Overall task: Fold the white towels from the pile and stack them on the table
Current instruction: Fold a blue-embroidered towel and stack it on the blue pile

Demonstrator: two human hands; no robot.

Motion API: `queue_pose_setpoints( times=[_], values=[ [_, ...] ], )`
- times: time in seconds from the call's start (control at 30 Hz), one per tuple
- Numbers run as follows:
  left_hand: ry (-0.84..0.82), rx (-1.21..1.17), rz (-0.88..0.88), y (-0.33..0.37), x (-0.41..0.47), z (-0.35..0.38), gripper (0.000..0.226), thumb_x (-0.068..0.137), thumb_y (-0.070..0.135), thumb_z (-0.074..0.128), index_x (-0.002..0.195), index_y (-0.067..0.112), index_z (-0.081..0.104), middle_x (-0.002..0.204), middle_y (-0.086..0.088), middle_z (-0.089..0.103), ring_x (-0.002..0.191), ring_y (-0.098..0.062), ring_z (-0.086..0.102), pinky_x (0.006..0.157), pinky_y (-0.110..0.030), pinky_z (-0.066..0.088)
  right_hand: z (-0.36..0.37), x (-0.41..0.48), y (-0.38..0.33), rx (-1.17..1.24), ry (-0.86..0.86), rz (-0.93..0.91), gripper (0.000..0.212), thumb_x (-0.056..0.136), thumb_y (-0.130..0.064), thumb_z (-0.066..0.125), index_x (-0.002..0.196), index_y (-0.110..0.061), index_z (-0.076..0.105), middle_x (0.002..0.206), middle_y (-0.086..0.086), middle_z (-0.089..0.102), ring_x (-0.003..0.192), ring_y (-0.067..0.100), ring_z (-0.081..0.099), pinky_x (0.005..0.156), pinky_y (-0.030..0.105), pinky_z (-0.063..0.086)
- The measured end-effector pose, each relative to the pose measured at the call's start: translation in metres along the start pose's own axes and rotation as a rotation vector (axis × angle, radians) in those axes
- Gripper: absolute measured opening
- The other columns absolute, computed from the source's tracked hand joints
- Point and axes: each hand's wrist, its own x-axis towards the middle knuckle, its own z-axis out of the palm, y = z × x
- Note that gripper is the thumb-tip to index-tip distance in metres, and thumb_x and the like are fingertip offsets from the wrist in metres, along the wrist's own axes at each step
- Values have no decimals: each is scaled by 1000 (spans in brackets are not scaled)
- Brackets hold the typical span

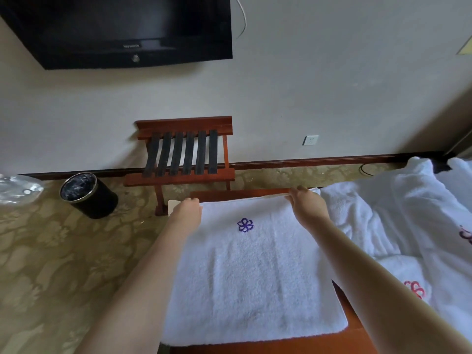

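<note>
Both my arms reach straight forward over the towel (pixel 252 272), which lies flat on the bench (pixel 357 320) with its purple flower mark (pixel 245 225) facing up. My left hand (pixel 186 209) is at the towel's far left corner, back of the hand up, fingers curled down over the edge and gripping it. My right hand (pixel 305 204) is at the far right corner, fingers bent over the far edge, pinching it. The hands are well apart, one at each corner. The pile (pixel 388 215) of white towels lies just beside, on my right.
</note>
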Motion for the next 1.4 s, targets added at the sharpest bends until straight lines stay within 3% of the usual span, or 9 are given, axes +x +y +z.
queue_pose_setpoints(
  times=[0.2, 0.33, 0.43, 0.5, 0.6, 0.77, 0.97, 1.23, 1.4],
  values=[
    [208, 73, -3, -4, -26, -81, 24, 99, 12, 44, 121, 7, 51, 111, -12, 62, 95, -26, 64, 80, -35, 55, -73, -4, -11, 33, 204, -34, 28, 101, -30, 44, 102, -6, 59, 99, 14, 57, 77, 39, 58, 56, 33, 36],
    [370, 83, 35, -5, -39, -144, 21, 100, 12, 41, 116, 3, 51, 111, -15, 60, 99, -30, 61, 80, -37, 51, -130, -5, -21, 62, 348, -81, 29, 101, -28, 44, 97, -3, 59, 93, 15, 56, 71, 38, 57, 55, 33, 35],
    [517, 59, 33, -5, -49, -181, 23, 102, 20, 40, 108, 1, 53, 106, -17, 61, 95, -33, 61, 68, -34, 41, -165, -3, -28, 45, 425, -74, 29, 101, -27, 44, 97, -3, 61, 92, 13, 56, 70, 36, 55, 54, 32, 36],
    [591, 44, 24, -5, -56, -193, 17, 100, 14, 43, 103, 1, 54, 101, -19, 61, 89, -34, 61, 64, -32, 36, -179, -6, -32, 54, 462, -69, 29, 101, -26, 44, 98, -3, 62, 93, 12, 57, 71, 36, 55, 55, 32, 39],
    [631, 33, 28, -6, -65, -193, 15, 97, 9, 45, 99, -1, 57, 97, -21, 62, 86, -37, 60, 66, -37, 41, -184, -16, -34, 65, 480, -71, 29, 101, -24, 44, 100, -2, 63, 98, 13, 58, 73, 37, 57, 59, 35, 45],
    [571, -19, 38, -11, -78, -159, 28, 101, 23, 40, 103, 1, 57, 101, -19, 62, 91, -36, 60, 67, -37, 40, -160, -39, -32, 77, 420, -56, 29, 101, -24, 44, 101, -3, 64, 102, 11, 58, 78, 37, 58, 62, 38, 49],
    [431, -43, 28, -14, -104, -104, 32, 102, 31, 37, 102, 7, 58, 93, -10, 63, 77, -24, 56, 57, -30, 37, -118, -75, -27, 33, 371, -46, 29, 100, -25, 45, 99, -3, 63, 95, 10, 59, 71, 34, 56, 53, 30, 34],
    [331, -58, 35, -10, -149, -53, 31, 101, 31, 38, 99, 8, 59, 87, -6, 62, 76, -22, 58, 60, -29, 43, -74, -131, -21, 22, 303, -18, 25, 97, -26, 48, 101, -8, 64, 102, 6, 63, 82, 35, 60, 57, 32, 39],
    [274, -85, -8, 2, -182, -21, 31, 101, 27, 38, 103, 6, 61, 92, -11, 65, 80, -26, 60, 60, -31, 45, -47, -175, -16, 12, 270, -3, 24, 95, -24, 52, 87, -4, 63, 82, 6, 59, 67, 32, 58, 50, 29, 35]
  ],
)
